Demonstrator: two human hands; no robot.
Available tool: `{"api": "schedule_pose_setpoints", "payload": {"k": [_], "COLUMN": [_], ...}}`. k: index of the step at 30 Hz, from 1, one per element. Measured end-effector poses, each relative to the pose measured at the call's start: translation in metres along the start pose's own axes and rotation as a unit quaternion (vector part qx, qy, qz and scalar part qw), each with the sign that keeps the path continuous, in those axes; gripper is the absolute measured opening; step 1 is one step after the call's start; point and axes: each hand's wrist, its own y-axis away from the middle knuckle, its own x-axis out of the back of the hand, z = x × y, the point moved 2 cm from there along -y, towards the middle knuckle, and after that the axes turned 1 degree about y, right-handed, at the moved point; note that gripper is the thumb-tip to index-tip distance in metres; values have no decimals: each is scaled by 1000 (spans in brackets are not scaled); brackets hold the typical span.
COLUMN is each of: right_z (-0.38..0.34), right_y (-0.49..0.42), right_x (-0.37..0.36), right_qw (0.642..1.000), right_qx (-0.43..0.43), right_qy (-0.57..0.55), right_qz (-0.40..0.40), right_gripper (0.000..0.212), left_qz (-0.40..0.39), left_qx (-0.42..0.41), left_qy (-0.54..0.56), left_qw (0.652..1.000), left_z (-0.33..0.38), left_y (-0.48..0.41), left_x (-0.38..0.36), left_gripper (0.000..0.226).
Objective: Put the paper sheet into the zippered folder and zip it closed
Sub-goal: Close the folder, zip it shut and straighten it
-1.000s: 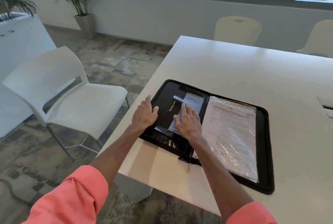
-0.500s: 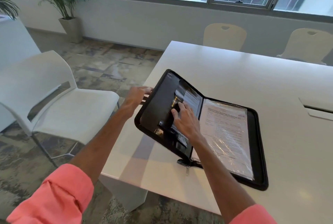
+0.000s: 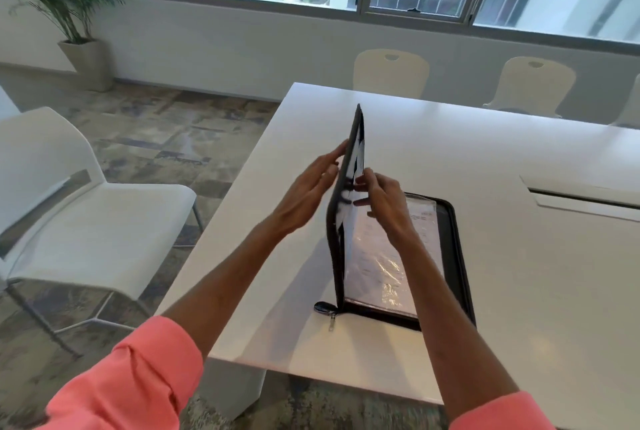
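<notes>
Head view: paper sheet (image 3: 388, 256) lies inside half-open zippered folder (image 3: 457, 256), cover upright.

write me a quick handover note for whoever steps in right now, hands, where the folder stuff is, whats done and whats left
Left hand: open, flat against the outside of the folder's left cover, pushing it over.
Right hand: fingers on the inner side of that cover, steadying it.
Folder: on the white table near its front left corner; the left cover stands about upright, the right half lies flat.
Paper sheet: in a clear sleeve on the right half.
Zipper pull: at the near end of the spine, lying on the table.
Done: sheet is inside.
Left: bring the cover down, then zip it closed all round.
</notes>
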Motion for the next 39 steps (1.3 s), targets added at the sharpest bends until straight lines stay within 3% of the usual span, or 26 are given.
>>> {"api": "schedule_pose_setpoints", "payload": {"k": [7, 12, 17, 24, 27, 34, 39], "right_z": [-8, 26, 84, 156, 167, 175, 184], "right_y": [11, 15, 15, 21, 22, 30, 42], "right_x": [78, 129, 161, 159, 143, 92, 63], "right_qw": [990, 991, 985, 963, 954, 929, 920], "right_qx": [-61, -49, -115, -219, -211, -89, -51], "right_qy": [-107, -49, -19, 72, 148, 335, 386], "right_qz": [62, 111, 124, 141, 153, 126, 42], "right_gripper": [72, 57, 17, 21, 20, 57, 67], "left_qz": [-106, -181, -215, -233, -214, -189, -190], "left_qx": [-63, -62, -26, 3, 15, 38, 33], "left_qy": [-126, -198, -227, -282, -319, -363, -374], "left_qw": [984, 961, 950, 931, 923, 911, 907], "left_z": [-1, -28, -59, -79, -87, -97, -100], "left_y": [-7, -3, 12, 21, 19, 8, 7], "left_x": [-75, -117, -146, -180, -187, -195, -194], "left_gripper": [56, 58, 60, 65, 71, 75, 76]}}
